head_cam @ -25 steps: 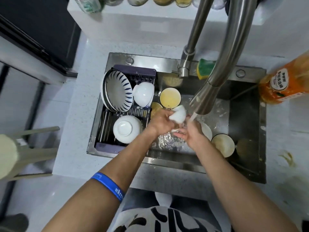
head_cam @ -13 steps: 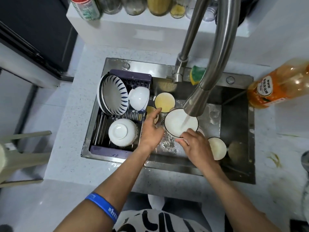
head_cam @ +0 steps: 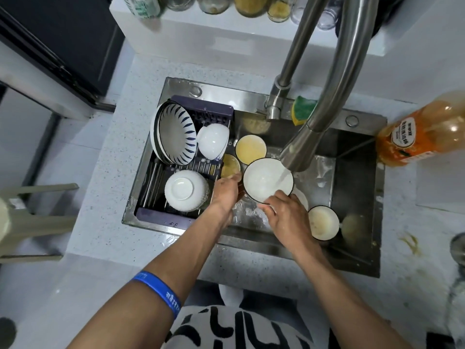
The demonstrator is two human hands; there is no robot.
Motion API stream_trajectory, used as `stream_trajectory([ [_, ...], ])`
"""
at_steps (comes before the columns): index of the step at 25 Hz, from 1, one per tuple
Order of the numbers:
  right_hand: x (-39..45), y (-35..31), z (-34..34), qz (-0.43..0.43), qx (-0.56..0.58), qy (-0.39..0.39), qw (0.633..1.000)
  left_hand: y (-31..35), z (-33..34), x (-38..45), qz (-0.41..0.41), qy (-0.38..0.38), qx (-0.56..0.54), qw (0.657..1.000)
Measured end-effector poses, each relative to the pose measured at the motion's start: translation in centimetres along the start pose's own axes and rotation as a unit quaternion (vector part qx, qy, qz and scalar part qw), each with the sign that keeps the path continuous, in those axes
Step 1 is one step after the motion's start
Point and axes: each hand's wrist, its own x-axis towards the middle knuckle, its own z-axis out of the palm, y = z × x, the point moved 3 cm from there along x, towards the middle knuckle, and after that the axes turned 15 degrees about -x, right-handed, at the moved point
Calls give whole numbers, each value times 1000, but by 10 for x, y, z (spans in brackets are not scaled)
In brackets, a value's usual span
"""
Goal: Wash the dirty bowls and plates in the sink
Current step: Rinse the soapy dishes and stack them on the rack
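Wet ceramic, two-handed hold

Head view: white dark-rimmed ceramic bowl [head_cam: 266, 181] sits under the steel faucet [head_cam: 299, 149] stream above the steel sink [head_cam: 357, 187]. Left hand [head_cam: 226, 191] cups its left rim; right hand [head_cam: 285, 212] apparently pinches the near rim. Rigid, breakable, slippery: best held at opposite rims.

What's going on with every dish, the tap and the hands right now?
Tap: running, water falling into the held bowl.
Black-rimmed bowl: upright under the stream, held at its rim.
Left hand: grips the bowl's left edge.
Right hand: grips the bowl's near edge.
Yellowish bowl: dirty, in the sink.
Bowl at right: dirty, in the sink.
Striped bowl: standing on edge in the rack.
White bowl: upside down in the rack.
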Motion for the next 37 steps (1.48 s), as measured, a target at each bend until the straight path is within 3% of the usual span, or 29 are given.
stream_trajectory([
  [3, 0, 5, 1, 59, 37, -1, 998, -2, 6, 1, 17, -22, -15, 1000],
  [6, -5, 1, 4, 61, 34, -2, 998, -5, 14, -2, 38, -103, -29, 994],
  [7, -3, 3, 4, 99, 104, -10, 990, -7, 18, -3, 42, -128, -9, 991],
  [8, 2, 5, 2, 174, 225, -24, 958, -9, 21, -3, 52, -150, 18, 987],
  [9, 7, 5, 1, 272, 372, -49, 886, -11, 25, -2, 71, -160, 61, 983],
  [11, 11, 0, -1, 422, 605, -119, 665, -15, 31, 4, 99, -172, 129, 972],
  [12, 11, -3, -3, 455, 665, -146, 574, -17, 34, 8, 100, -173, 147, 969],
  [13, 11, -5, -4, 474, 701, -157, 509, -18, 38, 11, 98, -171, 177, 964],
  [14, 10, -5, -5, 483, 724, -154, 468, -19, 42, 17, 99, -166, 216, 957],
  [16, 5, -3, -4, 491, 744, -141, 431, -15, 50, 20, 98, -174, 328, 923],
  [19, 1, 2, -1, 485, 749, -160, 423, -5, 53, 10, 92, -219, 475, 847],
  [23, 7, -30, 6, 444, 757, -236, 418, 16, 25, -8, 173, -123, 486, 848],
  [25, 16, -50, 3, 407, 745, -283, 446, 32, 2, -15, 222, -69, 494, 837],
  [28, 25, -69, 0, 335, 697, -362, 521, 55, -50, -29, 294, 30, 531, 794],
  [31, 19, -62, 12, 359, 649, -358, 567, 62, -96, -27, 299, 108, 578, 752],
  [37, 0, -39, 39, 393, 596, -355, 604, 47, -110, 7, 247, 99, 617, 741],
])
